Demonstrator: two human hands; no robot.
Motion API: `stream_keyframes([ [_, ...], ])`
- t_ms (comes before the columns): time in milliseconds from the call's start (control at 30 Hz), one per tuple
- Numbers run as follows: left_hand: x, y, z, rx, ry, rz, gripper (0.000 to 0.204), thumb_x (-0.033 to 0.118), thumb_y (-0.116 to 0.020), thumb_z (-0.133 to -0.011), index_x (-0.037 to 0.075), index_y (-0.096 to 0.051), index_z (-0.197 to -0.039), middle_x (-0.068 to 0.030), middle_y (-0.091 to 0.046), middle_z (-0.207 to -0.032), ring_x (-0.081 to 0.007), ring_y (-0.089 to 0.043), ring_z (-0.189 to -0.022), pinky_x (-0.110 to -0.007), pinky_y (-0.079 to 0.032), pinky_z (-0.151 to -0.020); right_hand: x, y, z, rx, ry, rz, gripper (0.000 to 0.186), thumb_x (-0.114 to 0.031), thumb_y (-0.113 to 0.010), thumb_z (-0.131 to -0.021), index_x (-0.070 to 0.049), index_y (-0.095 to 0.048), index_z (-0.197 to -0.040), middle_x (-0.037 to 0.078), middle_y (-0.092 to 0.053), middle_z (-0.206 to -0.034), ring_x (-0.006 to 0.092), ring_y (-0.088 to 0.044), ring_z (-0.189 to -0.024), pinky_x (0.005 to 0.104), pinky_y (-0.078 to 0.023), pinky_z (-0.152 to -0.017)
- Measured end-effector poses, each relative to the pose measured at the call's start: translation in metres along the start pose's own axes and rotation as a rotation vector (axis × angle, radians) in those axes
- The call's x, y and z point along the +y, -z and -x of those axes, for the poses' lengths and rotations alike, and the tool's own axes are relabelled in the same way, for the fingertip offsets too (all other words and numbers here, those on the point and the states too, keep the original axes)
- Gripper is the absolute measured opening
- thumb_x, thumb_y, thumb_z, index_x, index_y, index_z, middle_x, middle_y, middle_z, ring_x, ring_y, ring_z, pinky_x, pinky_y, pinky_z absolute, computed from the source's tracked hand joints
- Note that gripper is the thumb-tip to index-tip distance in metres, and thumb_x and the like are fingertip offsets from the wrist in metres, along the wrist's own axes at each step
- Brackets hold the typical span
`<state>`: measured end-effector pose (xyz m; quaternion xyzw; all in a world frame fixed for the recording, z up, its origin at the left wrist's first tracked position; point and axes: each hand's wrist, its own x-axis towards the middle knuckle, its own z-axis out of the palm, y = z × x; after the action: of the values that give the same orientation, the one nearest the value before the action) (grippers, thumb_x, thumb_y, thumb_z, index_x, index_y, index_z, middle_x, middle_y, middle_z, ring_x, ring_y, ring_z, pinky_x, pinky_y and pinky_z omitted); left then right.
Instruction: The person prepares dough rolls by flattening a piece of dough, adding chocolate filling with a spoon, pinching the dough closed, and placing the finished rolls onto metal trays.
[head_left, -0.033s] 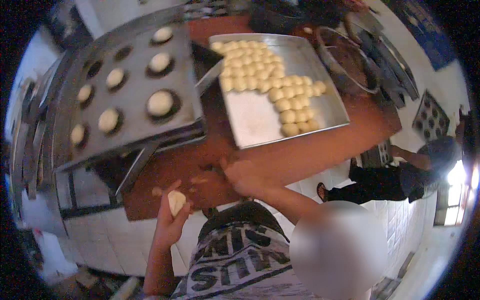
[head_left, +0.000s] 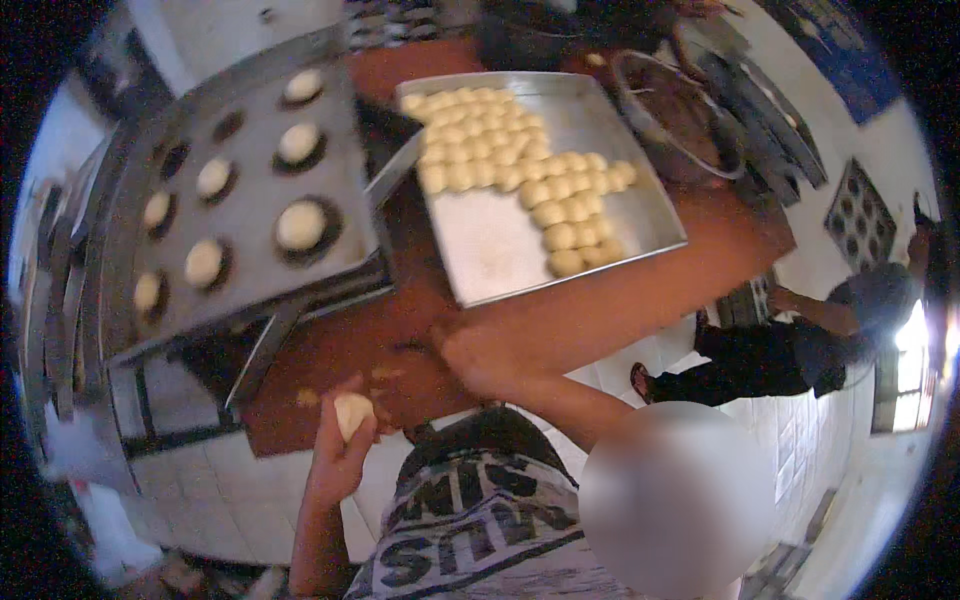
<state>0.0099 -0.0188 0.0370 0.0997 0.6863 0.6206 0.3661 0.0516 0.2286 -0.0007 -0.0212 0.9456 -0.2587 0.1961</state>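
Observation:
My left hand [head_left: 340,450] grips a pale lump of dough [head_left: 353,415] above the reddish-brown table [head_left: 650,280]. My right hand [head_left: 470,360] is low at the table to the right of it, its fingers blurred. Scraps of dough lie near my left hand. At the left stands a dark metal mould pan [head_left: 290,280], with dough balls [head_left: 300,225] in several of its round hollows and some hollows bare. Right of it, a shallow metal tray [head_left: 460,290] holds many yellowish balls [head_left: 565,235], packed together.
A large round bowl [head_left: 680,120] stands at the back right beside dark pans [head_left: 770,120]. A person in dark clothes [head_left: 760,355] is at the right, near another mould pan [head_left: 860,215]. Someone's arm shows at the top. Stacked metal sheets [head_left: 60,290] are at the far left.
The trays and table have shifted slightly leftward in the view. My left hand still holds the dough, and my right hand stays low at the table.

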Motion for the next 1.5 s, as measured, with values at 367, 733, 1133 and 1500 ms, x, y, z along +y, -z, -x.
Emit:
stream_keyframes([
  [367,0.023,-0.078,-0.063,0.318,0.019,-0.097,0.024,0.014,-0.048,-0.089,-0.001,-0.053,-0.107,-0.0075,-0.058,-0.086,-0.0157,-0.054,-0.081,-0.027,-0.043,-0.076,0.258,0.264,0.104,1.32,-0.503,0.136,0.02,-0.011,-0.053,-0.079,0.002,-0.057,-0.094,0.022,-0.061,-0.086,0.0367,-0.059,-0.081,0.0419,-0.048,-0.071],
  [733,0.019,-0.11,-0.074,0.237,0.028,-0.459,0.028,0.013,-0.051,-0.087,0.0,-0.046,-0.112,-0.0088,-0.05,-0.102,-0.0207,-0.051,-0.093,-0.029,-0.042,-0.079,0.413,0.297,0.112,0.799,-0.952,0.544,0.019,-0.012,-0.05,-0.077,0.0,-0.064,-0.082,0.02,-0.063,-0.088,0.0353,-0.062,-0.082,0.0435,-0.051,-0.073],
  [1133,0.041,-0.091,-0.085,0.24,-0.184,-0.15,0.039,0.007,-0.054,-0.083,0.001,-0.047,-0.121,-0.0106,-0.056,-0.109,-0.0177,-0.053,-0.1,-0.03,-0.042,-0.088,0.229,0.253,0.138,0.729,-0.337,-0.646,0.019,-0.014,-0.056,-0.081,-0.002,-0.061,-0.096,-0.001,-0.054,-0.069,0.0081,-0.048,-0.061,0.022,-0.039,-0.057],
  [1500,-0.026,-0.051,-0.049,0.161,0.141,0.505,0.027,0.02,-0.061,-0.084,0.003,-0.058,-0.104,-0.0051,-0.062,-0.093,-0.0126,-0.058,-0.084,-0.026,-0.044,-0.076,-0.009,0.006,0.008,0.062,0.207,-1.212,0.022,-0.014,-0.056,-0.087,-0.004,-0.053,-0.106,0.004,-0.06,-0.091,0.0124,-0.055,-0.091,0.0274,-0.044,-0.082],
])
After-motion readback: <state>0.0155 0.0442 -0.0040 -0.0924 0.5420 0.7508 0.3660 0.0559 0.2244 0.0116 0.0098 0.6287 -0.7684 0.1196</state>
